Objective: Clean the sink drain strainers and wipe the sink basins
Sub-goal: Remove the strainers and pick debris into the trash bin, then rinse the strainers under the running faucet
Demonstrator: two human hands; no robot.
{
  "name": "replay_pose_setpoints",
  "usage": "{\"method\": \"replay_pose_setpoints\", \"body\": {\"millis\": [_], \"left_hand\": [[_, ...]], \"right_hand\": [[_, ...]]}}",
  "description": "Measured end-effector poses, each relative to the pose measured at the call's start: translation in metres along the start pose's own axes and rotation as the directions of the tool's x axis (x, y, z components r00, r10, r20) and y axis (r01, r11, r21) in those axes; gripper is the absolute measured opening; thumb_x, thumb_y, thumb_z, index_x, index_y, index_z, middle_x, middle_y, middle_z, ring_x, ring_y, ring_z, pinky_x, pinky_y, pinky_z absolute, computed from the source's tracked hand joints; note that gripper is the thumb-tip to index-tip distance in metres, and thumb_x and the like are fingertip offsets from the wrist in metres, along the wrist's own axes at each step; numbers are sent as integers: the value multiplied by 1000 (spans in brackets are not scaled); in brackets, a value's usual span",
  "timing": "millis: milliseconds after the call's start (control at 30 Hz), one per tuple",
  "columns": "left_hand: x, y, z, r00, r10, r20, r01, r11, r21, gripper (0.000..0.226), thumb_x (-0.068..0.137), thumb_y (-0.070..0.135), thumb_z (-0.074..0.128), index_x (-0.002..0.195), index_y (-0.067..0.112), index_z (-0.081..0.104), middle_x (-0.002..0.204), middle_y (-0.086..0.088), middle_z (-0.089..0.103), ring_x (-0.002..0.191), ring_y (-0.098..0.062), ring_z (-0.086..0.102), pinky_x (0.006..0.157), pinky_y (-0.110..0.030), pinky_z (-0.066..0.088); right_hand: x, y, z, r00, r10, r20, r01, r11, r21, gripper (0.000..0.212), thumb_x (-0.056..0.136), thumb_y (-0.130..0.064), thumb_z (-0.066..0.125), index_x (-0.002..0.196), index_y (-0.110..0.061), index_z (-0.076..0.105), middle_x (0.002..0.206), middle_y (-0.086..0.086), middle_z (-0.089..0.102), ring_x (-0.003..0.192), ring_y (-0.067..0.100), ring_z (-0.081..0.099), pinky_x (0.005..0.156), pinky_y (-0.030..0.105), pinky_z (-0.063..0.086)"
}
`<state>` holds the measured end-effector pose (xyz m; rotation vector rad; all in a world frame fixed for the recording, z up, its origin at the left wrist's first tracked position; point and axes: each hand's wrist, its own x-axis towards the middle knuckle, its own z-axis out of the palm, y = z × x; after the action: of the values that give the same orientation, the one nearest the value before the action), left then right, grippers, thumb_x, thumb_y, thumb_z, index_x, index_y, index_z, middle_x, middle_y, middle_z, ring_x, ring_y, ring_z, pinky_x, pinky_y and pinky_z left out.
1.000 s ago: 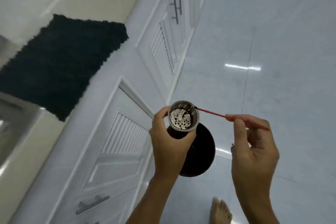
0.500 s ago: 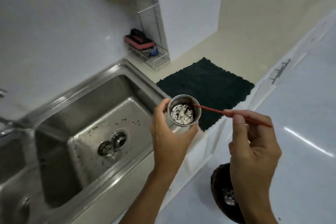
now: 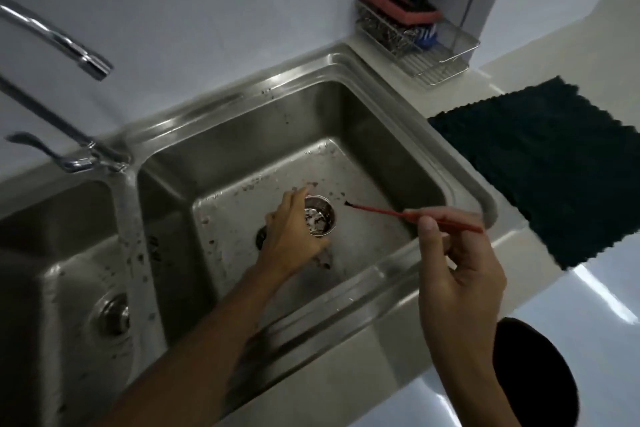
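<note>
Now left hand [image 3: 294, 236] clamped round small round steel strainer cup [image 3: 320, 220], low in right stainless basin [image 3: 381, 135] beside open drain. Right hand [image 3: 457, 274] pinched on thin red pick [image 3: 408, 215], tip clear of cup. Cup likely light, rigid, slick when wet; best held by side wall. Residue inside.

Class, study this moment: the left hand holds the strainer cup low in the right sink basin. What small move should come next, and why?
Probably lower the strainer cup into the open drain hole just beside the left hand. The cup hangs right above the basin floor, and the right hand holds the red pick clear of it. Bits still show inside the cup, though, so more picking may come first.
</note>
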<state>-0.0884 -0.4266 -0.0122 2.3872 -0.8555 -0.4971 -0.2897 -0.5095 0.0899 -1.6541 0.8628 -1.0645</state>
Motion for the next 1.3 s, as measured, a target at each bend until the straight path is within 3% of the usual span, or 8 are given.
{"method": "replay_pose_setpoints", "body": {"millis": [233,400,533,767,900,967,1067,1300], "left_hand": [[53,-50,28,985,47,165,-110,911,397,84,76,67,75,145,30,46,141,0,48,134,-23,47,121,-51,14],[63,-66,32,982,73,173,-143,887,440,84,73,66,76,144,31,46,140,-1,52,132,-26,48,119,-52,12],[66,-72,33,976,88,199,-171,876,452,90,71,68,76,146,31,44,144,0,51,134,-25,48,119,-52,9],[67,-72,37,970,85,227,-176,892,417,96,68,71,77,148,31,40,150,1,48,139,-23,44,121,-53,10],[65,-62,36,960,97,263,-184,925,333,110,67,74,75,156,29,29,157,0,34,146,-24,33,123,-49,17],[69,-43,32,969,121,214,-170,959,229,108,72,75,69,158,29,24,161,2,29,149,-22,28,124,-46,18],[82,5,20,987,148,64,-152,987,54,103,77,81,52,160,30,16,166,6,25,151,-14,22,124,-39,14],[131,140,8,949,299,-96,-307,948,-88,99,86,87,39,163,31,13,173,5,12,158,-11,10,129,-45,9]], "right_hand": [[10,28,45,994,93,58,-86,990,-109,9,98,-23,58,101,-26,65,92,-28,65,79,-4,63,62,4,47],[20,36,65,982,163,90,-136,958,-252,18,95,-34,56,107,-28,68,95,-23,69,79,-1,67,67,15,56],[22,36,74,972,200,122,-146,926,-349,28,92,-40,55,112,-31,71,103,-24,69,82,-6,67,67,14,54],[21,40,75,970,201,140,-128,903,-409,34,89,-43,56,118,-32,70,110,-18,71,79,-4,67,73,23,58],[30,40,74,970,172,173,-82,898,-433,26,89,-42,57,114,-46,64,98,-33,63,82,-7,64,74,22,58],[48,38,72,977,101,188,-5,892,-452,23,90,-40,58,111,-48,65,96,-35,62,88,-8,64,79,21,57],[95,32,60,985,-82,150,141,887,-440,25,92,-32,63,114,-32,75,107,-20,72,94,-4,66,86,20,55],[236,23,25,946,-312,88,311,796,-518,25,99,-26,62,122,-23,73,111,-5,76,81,12,70,75,39,61]]}}
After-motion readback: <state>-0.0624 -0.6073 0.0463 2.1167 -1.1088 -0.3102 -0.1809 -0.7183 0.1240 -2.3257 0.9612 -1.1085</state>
